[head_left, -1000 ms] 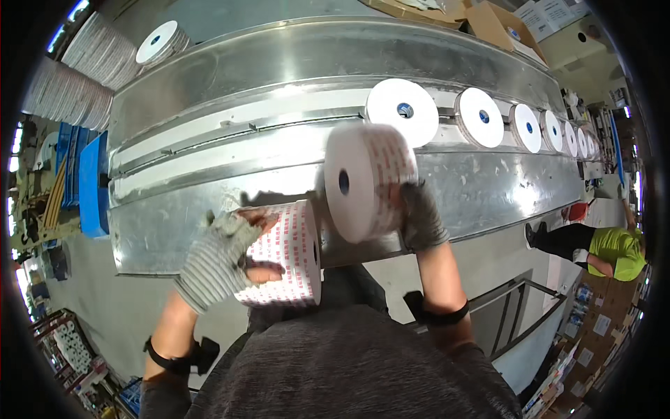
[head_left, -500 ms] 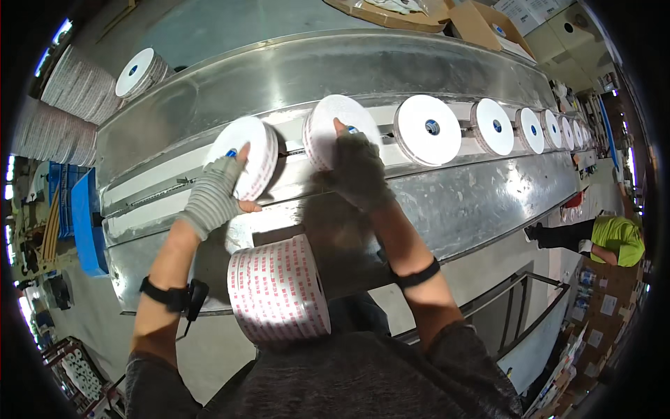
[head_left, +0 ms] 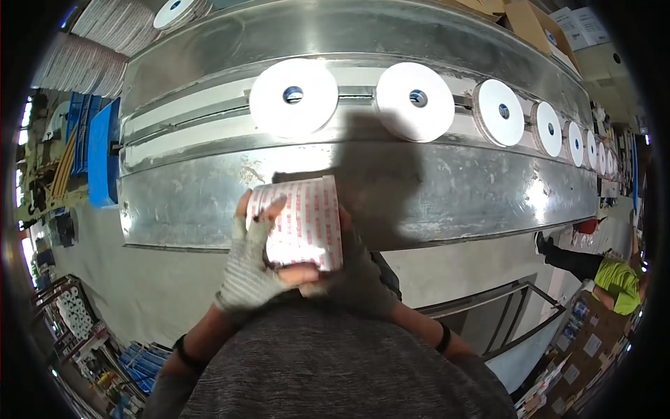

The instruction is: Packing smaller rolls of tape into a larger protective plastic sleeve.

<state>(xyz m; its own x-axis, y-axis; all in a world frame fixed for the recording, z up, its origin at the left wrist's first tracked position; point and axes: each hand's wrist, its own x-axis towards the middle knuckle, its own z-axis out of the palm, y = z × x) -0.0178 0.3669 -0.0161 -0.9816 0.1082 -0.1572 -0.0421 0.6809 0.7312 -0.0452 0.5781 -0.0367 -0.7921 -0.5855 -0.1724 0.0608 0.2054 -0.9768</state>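
Note:
A thick stack of white tape rolls point(head_left: 301, 220) with red print round its side is held at the table's near edge, in front of my body. My left hand point(head_left: 248, 269) grips its left side, fingers on top and thumb underneath. On the right side my right hand point(head_left: 356, 262) is closed against the stack, partly in shadow. Both hands wear grey fingerless gloves. Beyond them, one flat white tape roll point(head_left: 269, 105) with a blue core lies on the conveyor track, and another roll point(head_left: 398, 105) lies to its right.
Several more rolls point(head_left: 499, 126) line the track point(head_left: 181, 129) to the right. The metal table point(head_left: 474, 192) runs across the view. Stacked rolls point(head_left: 84, 66) and a blue bin point(head_left: 105, 153) stand at left. Far right, a person in a yellow-green top point(head_left: 618, 279) is near boxes.
Both hands have let go of the two rolls on the track and come back to the stack near my body, now gripping it. The view has shifted, and the stack appears higher in it.

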